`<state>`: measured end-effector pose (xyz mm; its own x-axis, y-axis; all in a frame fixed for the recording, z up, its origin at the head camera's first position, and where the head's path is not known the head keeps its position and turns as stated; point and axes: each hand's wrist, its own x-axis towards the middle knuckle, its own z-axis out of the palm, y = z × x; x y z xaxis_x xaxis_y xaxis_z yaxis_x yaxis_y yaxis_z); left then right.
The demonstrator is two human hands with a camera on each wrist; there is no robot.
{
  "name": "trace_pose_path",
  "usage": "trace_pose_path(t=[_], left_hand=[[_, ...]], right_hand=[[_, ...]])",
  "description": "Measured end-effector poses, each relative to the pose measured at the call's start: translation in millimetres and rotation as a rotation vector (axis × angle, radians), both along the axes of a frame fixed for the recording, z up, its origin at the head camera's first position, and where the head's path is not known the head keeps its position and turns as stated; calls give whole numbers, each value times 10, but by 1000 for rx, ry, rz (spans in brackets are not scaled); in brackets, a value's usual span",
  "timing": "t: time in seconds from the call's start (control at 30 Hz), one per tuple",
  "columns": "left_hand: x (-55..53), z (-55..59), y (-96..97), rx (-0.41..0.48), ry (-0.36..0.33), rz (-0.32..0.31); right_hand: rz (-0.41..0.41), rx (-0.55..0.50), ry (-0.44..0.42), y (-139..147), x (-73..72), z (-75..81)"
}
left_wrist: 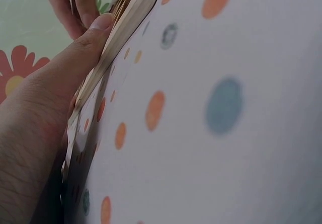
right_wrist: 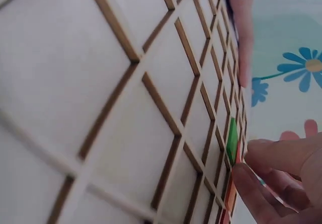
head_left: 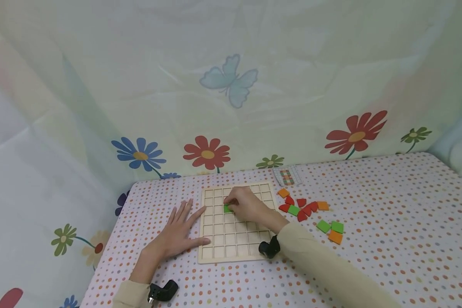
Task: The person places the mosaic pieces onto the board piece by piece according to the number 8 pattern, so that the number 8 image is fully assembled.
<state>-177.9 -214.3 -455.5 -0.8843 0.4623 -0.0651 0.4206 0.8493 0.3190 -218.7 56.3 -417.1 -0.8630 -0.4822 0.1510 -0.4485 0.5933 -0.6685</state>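
A wooden grid board lies on the table. My left hand rests at its left side with fingers spread, the thumb and a fingertip on the board's edge. Over the upper part of the board, my right hand has its thumb and fingertips drawn together beside a green square tile set in the grid. In the right wrist view, a thin red piece shows right at those fingertips, beside the green tile. An orange piece sits lower along the grid. My right hand hides several cells.
Right of the board lie loose red pieces, orange squares and green squares. A small card with a coloured pattern lies at the table's back edge. A flowered curtain hangs behind the dotted tablecloth.
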Motion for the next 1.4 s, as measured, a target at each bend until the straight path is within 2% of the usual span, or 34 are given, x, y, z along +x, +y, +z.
trace_pose_path(t=[0.13, 0.23, 0.43, 0.57, 0.8, 0.97, 1.23, 1.4], left_hand=[[0, -8, 5, -6, -8, 2], [-8, -14, 6, -17, -23, 1], [-8, 6, 14, -18, -25, 2], [-14, 20, 27, -26, -29, 0], [2, 36, 28, -30, -33, 0], [4, 12, 19, -25, -37, 6], [14, -86, -14, 36, 14, 4], [10, -66, -16, 45, 32, -4]], right_hand=[[1, -66, 26, 227, 56, 23], [-17, -71, 43, 450, 141, 75], [-74, 18, 95, 971, 371, 211], [-147, 92, 122, 1306, 537, 257], [-308, 237, -28, 1725, 730, 166], [-334, 282, -119, 1870, 764, 64], [-343, 232, -158, 1914, 744, 30], [-361, 238, -181, 1921, 709, 53]])
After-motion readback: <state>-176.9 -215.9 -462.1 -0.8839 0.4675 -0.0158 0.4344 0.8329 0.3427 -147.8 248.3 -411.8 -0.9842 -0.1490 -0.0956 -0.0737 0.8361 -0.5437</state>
